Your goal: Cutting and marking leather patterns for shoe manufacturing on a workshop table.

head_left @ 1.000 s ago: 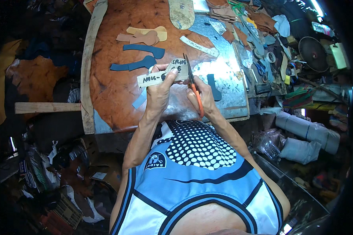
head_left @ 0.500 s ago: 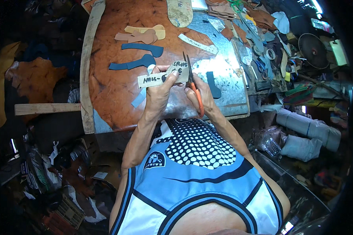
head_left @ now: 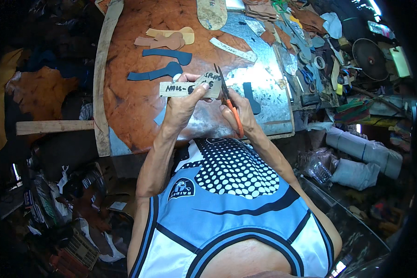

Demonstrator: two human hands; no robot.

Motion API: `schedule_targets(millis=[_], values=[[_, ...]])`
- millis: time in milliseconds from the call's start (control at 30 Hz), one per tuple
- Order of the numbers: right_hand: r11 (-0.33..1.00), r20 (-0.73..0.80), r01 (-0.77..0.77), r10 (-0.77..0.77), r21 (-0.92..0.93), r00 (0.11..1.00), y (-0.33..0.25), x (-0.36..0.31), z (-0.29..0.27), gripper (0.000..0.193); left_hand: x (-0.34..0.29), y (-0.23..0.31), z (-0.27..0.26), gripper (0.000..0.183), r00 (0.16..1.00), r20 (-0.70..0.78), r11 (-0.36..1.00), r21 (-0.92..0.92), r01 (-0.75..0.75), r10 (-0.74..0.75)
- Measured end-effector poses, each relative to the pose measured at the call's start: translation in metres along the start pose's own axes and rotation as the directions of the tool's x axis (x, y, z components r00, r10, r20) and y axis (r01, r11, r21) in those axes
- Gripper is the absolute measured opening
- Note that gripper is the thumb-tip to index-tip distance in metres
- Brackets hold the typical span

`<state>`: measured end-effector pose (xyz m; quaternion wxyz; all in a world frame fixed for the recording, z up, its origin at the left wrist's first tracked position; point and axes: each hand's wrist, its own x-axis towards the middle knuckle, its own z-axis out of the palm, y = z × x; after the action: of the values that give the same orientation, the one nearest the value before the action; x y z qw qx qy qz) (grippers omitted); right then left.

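My left hand (head_left: 183,110) pinches a pale, angled card template (head_left: 172,89) with black handwriting, thumb on top and fingers behind. Orange-handled scissors (head_left: 234,116) are in my right hand (head_left: 246,116); their dark blades point away from me, slightly apart, beside the template's right edge. Partly hidden behind my left hand is a light blue piece (head_left: 160,116); I cannot tell whether it is held. Two dark blue cut pieces (head_left: 167,56) lie beyond that hand, with tan and brown pieces (head_left: 171,41) farther off. Past my right hand rests a dark, round-ended piece (head_left: 250,99).
A brown hide (head_left: 125,106) covers the left of the table, and a scuffed metal sheet (head_left: 273,99) its right. A white curved template (head_left: 233,49) lies farther back. Scraps, tape rolls (head_left: 319,63) and blue-handled scissors (head_left: 306,75) crowd the far right.
My left hand has shifted slightly left with the template, which now sits more level. The scissors have tilted a little and stay next to its right edge.
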<state>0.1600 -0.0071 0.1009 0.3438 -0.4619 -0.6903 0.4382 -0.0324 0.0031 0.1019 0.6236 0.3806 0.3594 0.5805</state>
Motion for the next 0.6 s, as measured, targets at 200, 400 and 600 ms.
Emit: schedule_targets(millis=[200,400,600], values=[[1.0,0.034,-0.008,0.007,0.012,0.999,0.008,-0.007,-0.004,0.025,0.002,0.004,-0.005,0.023,0.997,0.063,0.998,0.043,0.045,-0.048],[1.0,0.045,0.01,-0.009,-0.013,0.999,0.01,-0.01,-0.007,0.025,0.003,0.006,-0.007,0.021,0.989,0.123,0.994,0.088,0.068,-0.079],[0.999,0.057,0.039,-0.038,-0.013,0.998,0.015,-0.014,-0.011,0.026,0.005,0.008,-0.01,0.024,0.982,0.139,0.984,0.139,0.109,-0.129]])
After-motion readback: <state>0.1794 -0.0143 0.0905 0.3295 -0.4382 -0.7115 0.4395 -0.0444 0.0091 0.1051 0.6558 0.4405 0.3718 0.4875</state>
